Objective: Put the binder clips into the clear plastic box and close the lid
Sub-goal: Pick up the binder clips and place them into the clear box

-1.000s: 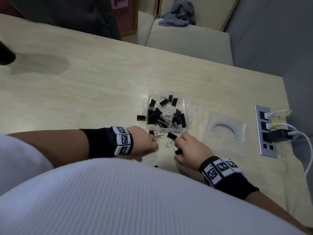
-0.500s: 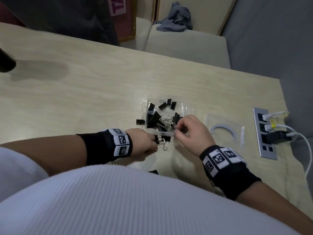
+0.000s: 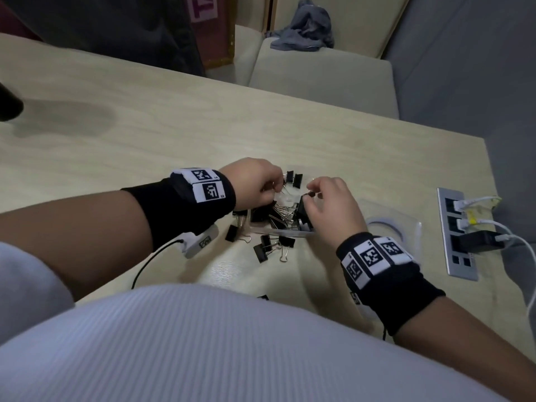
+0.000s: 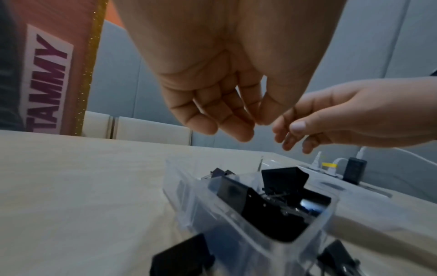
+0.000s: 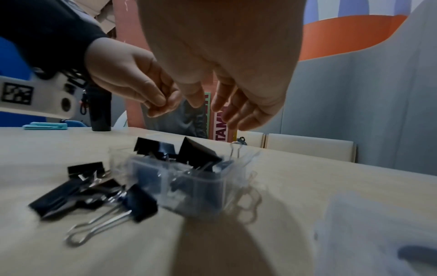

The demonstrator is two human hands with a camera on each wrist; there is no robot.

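Head view: left hand (image 3: 255, 181) and right hand (image 3: 330, 203) both over the box (image 3: 293, 234), fingers loosely curled and holding nothing, box half full of clips (image 3: 265, 211), four more clips (image 3: 261, 250) loose on table (image 3: 174, 134) beside it, lid (image 3: 406, 224) right of box

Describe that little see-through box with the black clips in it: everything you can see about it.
The clear plastic box is small, rectangular and thin-walled, and looks like transparent plastic with rounded corners. It sits upright and open on the pale wooden table, piled with black binder clips, some poking above its rim. More clips lie on the table beside it. Its lid lies flat, apart, to the right. Both hands hover above it.
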